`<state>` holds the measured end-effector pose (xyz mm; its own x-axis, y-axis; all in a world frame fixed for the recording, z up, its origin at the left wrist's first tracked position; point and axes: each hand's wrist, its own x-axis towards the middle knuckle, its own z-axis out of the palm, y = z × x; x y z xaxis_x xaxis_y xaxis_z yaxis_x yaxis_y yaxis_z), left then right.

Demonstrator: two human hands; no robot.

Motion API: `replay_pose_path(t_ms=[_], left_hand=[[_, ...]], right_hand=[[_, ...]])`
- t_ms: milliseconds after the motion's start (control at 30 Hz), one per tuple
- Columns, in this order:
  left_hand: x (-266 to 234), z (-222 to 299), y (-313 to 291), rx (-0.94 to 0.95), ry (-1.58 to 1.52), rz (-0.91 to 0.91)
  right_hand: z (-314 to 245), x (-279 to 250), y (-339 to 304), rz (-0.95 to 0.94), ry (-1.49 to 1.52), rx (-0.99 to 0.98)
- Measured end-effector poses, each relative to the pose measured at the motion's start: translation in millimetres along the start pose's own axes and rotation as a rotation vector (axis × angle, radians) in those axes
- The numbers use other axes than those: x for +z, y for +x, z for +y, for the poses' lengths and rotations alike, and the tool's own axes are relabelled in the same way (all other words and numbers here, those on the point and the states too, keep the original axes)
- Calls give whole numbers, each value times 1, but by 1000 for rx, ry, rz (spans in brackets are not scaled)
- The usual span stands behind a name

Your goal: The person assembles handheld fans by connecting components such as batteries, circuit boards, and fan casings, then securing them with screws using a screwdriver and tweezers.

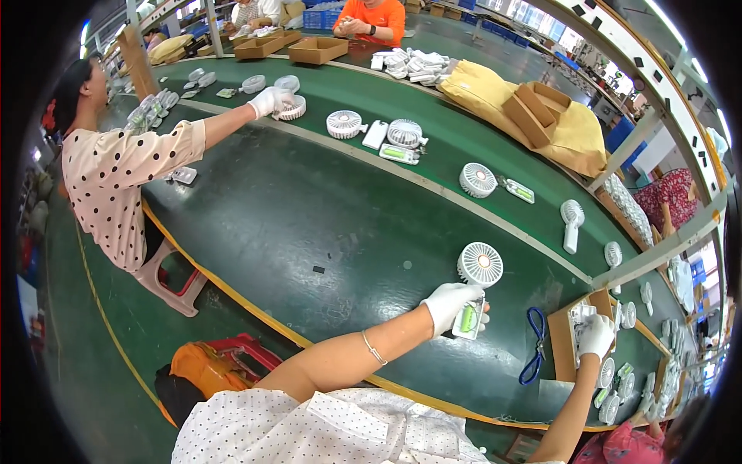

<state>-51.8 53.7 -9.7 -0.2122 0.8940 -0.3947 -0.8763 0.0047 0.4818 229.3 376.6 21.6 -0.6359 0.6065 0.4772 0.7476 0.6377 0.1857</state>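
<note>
My left hand (450,304), in a white glove, grips the handle of a small white hand-held fan (479,265) that stands upright on the dark green table (309,224). The fan's round grille faces up toward me. My right hand (597,334), also gloved, reaches into an open cardboard box (559,340) at the right and closes on a small white part (580,315). Blue-handled scissors (533,348) lie on the table between my two hands.
On the green conveyor belt (433,116) behind the table lie several white fans (478,179) and flat white parts. A co-worker in a dotted shirt (116,178) reaches to a fan (292,107) at the left. Yellow cloth with cardboard boxes (533,108) lies at the back right.
</note>
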Motion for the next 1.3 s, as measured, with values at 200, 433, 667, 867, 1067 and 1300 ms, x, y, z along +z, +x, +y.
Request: replay_pose_path(t_ms=[200, 433, 667, 867, 1067, 1300], left_hand=[[5, -1, -7, 46, 87, 76], [4, 2, -5, 95, 62, 96], [-13, 9, 13, 54, -111, 53], [-15, 4, 14, 31, -111, -6], [-14, -10, 20, 54, -294, -89], [-9, -7, 14, 81, -214, -30]], right_hand=[[8, -17, -4, 22, 52, 24], [19, -30, -12, -120, 165, 292], [-21, -65, -9, 178, 336, 300], [-172, -91, -38, -451, 1180, 405], [-205, -77, -63, -254, 737, -115], [-215, -82, -74, -278, 607, -222]])
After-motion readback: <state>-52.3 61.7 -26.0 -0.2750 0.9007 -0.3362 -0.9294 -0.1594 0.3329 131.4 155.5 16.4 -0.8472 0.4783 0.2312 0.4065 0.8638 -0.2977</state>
